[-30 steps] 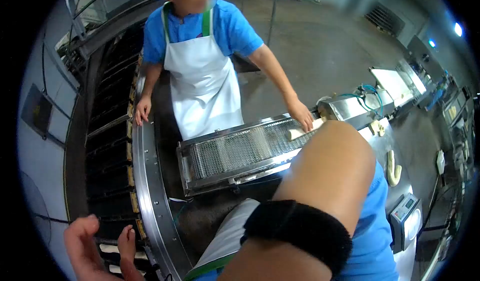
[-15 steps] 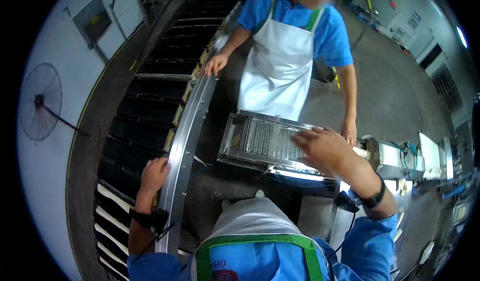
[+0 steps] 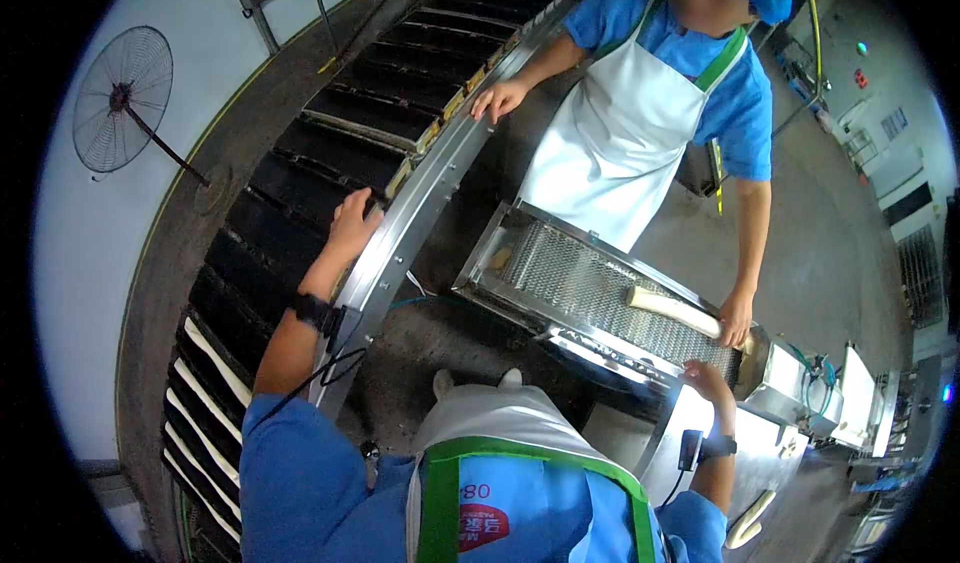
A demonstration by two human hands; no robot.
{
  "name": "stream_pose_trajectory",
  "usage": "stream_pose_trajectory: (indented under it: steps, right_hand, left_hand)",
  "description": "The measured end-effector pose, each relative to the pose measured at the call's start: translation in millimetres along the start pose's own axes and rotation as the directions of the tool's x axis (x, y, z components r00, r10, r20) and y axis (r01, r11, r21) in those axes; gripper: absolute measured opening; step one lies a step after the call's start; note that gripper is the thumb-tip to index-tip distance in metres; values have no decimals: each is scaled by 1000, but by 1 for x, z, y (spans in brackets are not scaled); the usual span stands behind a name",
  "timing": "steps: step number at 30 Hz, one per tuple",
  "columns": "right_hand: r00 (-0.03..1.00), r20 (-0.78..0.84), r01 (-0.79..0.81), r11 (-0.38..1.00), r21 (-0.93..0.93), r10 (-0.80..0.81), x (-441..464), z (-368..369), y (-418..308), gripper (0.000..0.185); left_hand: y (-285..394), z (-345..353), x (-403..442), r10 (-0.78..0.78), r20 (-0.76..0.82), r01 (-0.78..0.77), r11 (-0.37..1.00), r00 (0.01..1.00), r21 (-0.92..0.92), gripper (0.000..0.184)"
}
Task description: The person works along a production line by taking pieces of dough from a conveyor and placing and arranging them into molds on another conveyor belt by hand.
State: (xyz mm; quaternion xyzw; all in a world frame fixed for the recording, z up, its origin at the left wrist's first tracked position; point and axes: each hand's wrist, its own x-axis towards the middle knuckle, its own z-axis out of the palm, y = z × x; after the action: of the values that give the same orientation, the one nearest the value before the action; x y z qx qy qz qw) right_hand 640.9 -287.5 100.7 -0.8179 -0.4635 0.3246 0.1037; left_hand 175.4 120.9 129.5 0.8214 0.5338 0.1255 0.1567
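My left hand (image 3: 352, 228) rests by the inner edge of the metal rail (image 3: 400, 228), fingers loosely apart over the black trays (image 3: 300, 188). Nothing shows in it. My right hand (image 3: 709, 381) is at the near side of the wire-mesh conveyor (image 3: 575, 273), its fingers loosely bent and no object visible in them. A long pale dough strip (image 3: 665, 308) lies on the mesh just beyond that hand. The co-worker's hand (image 3: 737, 318) touches the strip's right end.
Across the conveyor stands a co-worker in a white apron (image 3: 610, 143), another hand (image 3: 498, 101) on the rail. Several dough strips (image 3: 205, 418) lie in trays at lower left. More dough (image 3: 750, 520) is at lower right. A fan (image 3: 122, 98) stands by the wall.
My right hand has drawn back from above the mesh to its near side. The dough strip now lies in full view on the mesh. My left hand has moved farther along the rail.
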Motion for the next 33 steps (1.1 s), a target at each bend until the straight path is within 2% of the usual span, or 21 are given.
stream_pose_trajectory:
  steps: [2,4,7,9,12,15,17,18,19,21,22,23,24,25,26,27,28,29,30,31,33]
  right_hand:
    - [995,16,-97,995,1,97,-2,0,-7,37]
    - [999,4,-38,999,3,38,4,5,10,36]
    - [995,-31,98,994,56,-96,2,9,20,34]
    - [1000,-16,-15,999,43,16,-1,6,8,33]
    - [999,3,-45,999,27,45,-3,7,5,30]
    - [999,-9,-43,998,37,44,-7,7,10,28]
    - [996,-53,-61,991,120,68,-8,12,16,28]
    - [995,-11,-101,995,19,102,-10,12,15,26]
    - [990,30,-137,987,-83,140,-9,11,15,25]
    - [998,38,-47,982,-185,55,12,33,65,29]
    - [994,46,-85,955,-285,102,13,29,52,28]
    - [999,38,43,938,-344,-32,28,35,70,26]
    - [998,59,-9,955,-295,28,31,26,49,24]
    - [1000,-1,-10,983,-183,10,47,39,80,24]
    - [1000,-18,11,973,-232,-16,43,23,50,20]
    - [1000,-25,-23,978,-207,18,50,24,56,18]
    - [996,27,-81,979,-187,87,55,18,54,20]
    - [995,-56,-84,988,-129,77,52,18,53,26]
    - [996,-7,-91,989,-117,91,57,14,54,31]
    - [982,37,-173,963,-205,184,53,5,43,36]
    - [973,-70,-228,963,-142,220,52,5,58,37]
  left_hand:
    - [-10,7,29,-220,-35,143,738,975,-659,49]
    - [-13,8,56,-318,20,146,377,948,-915,55]
    - [-22,11,93,-483,149,167,-6,863,-986,60]
    - [-33,12,98,-407,232,231,-52,884,-972,66]
    - [-32,15,113,-693,372,333,-198,617,-922,71]
    - [-28,5,101,-490,455,365,-273,743,-890,66]
    - [-110,42,126,-476,428,373,-210,769,-904,57]
    - [-112,45,119,-318,-16,154,501,948,-852,56]
    - [-109,50,111,131,-284,-232,905,950,-357,57]
    - [-69,16,85,118,-362,-215,946,925,-243,64]
    - [-37,-14,76,-138,-41,35,508,990,-861,59]
    - [-86,5,96,10,-61,-54,622,998,-781,53]
    - [-133,24,115,157,-79,-168,702,984,-692,48]
    - [-98,8,113,78,190,169,214,979,-962,46]
    - [-60,-10,109,-7,443,408,-378,896,-831,44]
    - [-82,-2,120,24,286,285,62,958,-957,41]
    - [-104,5,130,55,121,80,482,991,-873,40]
    - [-116,5,148,-117,482,471,-110,868,-875,42]
    - [-149,10,162,-98,494,485,-99,864,-869,42]
    - [-186,23,179,-136,329,344,111,935,-932,38]
    - [-205,36,184,-140,137,176,318,981,-932,34]
